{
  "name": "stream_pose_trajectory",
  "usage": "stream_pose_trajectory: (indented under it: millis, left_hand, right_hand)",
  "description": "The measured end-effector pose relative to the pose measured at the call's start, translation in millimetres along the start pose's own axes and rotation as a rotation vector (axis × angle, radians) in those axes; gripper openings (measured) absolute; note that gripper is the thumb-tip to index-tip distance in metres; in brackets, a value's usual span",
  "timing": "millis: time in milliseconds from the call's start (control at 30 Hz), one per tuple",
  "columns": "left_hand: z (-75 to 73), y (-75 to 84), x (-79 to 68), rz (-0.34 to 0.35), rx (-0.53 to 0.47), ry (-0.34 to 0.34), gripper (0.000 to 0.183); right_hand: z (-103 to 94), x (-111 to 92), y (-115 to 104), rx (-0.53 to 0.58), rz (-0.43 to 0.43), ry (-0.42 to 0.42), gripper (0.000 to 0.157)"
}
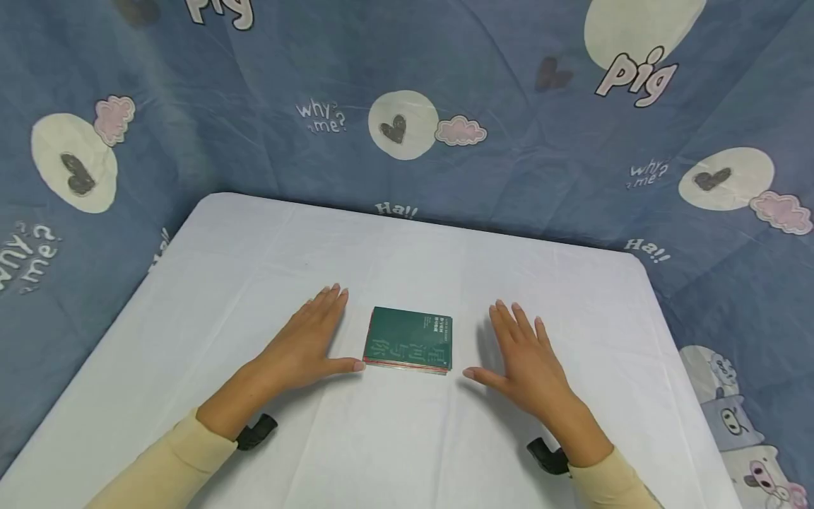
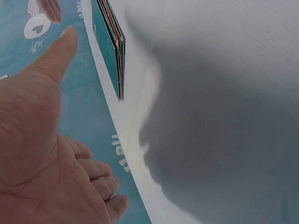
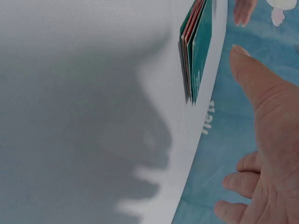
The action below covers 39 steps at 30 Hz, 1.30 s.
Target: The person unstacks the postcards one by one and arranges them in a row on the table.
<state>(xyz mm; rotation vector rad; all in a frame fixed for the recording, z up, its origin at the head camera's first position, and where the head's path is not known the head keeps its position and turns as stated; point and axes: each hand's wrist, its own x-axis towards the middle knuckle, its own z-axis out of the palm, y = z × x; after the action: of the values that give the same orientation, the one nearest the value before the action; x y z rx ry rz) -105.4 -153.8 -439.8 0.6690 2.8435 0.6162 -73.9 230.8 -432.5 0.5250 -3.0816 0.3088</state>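
Note:
A small stack of thin booklets (image 1: pixel 410 336) lies flat on the white table, the top one with a dark green cover and pale lettering. Red and light edges show along its side in both wrist views. My left hand (image 1: pixel 305 346) is held to the left of the stack, fingers extended and thumb tip close to its near left corner. On the other side, my right hand (image 1: pixel 524 360) hovers with fingers spread and thumb pointing toward the stack, a gap between them. Neither hand holds anything. Each casts a shadow on the cloth.
A white cloth covers the table (image 1: pixel 254 247). Behind and around it hangs a blue curtain (image 1: pixel 286 63) with cartoon prints and lettering. Dark wrist-worn devices are visible under the left wrist (image 1: pixel 257 432) and the right wrist (image 1: pixel 547 456).

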Motion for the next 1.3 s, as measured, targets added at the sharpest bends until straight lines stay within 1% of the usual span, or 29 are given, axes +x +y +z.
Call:
stream_pose_trajectory:
  millis: [300, 400, 700, 833, 967, 1133, 1300]
  left_hand:
    - [4.1, 4.7, 5.4, 0.015, 0.006, -0.033, 0.124]
    - [5.5, 6.4, 7.2, 0.022, 0.016, -0.034, 0.125]
    - [7.8, 13.1, 15.3, 0.022, 0.016, -0.038, 0.125]
    - [9.9, 16.9, 20.0, 0.042, 0.022, -0.043, 0.124]
    - [13.4, 20.3, 24.6, 0.063, 0.024, -0.062, 0.123]
    - [18.9, 23.0, 30.6, 0.079, 0.028, -0.083, 0.123]
    - [21.9, 23.6, 36.5, 0.083, 0.043, -0.094, 0.121]
  right_hand:
    - [2.9, 5, -5, 0.04, -0.018, -0.024, 0.117]
    - [3.9, 7, -7, 0.047, -0.031, -0.031, 0.117]
    - [9.8, 14, -12, 0.049, -0.094, -0.014, 0.114]
    - [13.9, 18, -15, 0.047, -0.136, -0.016, 0.113]
    - [17.6, 22, -19, 0.066, -0.167, -0.027, 0.11]
    - [21.3, 26, -22, 0.088, -0.177, -0.046, 0.105]
    - [24.5, 31, -23, 0.097, -0.178, -0.073, 0.106]
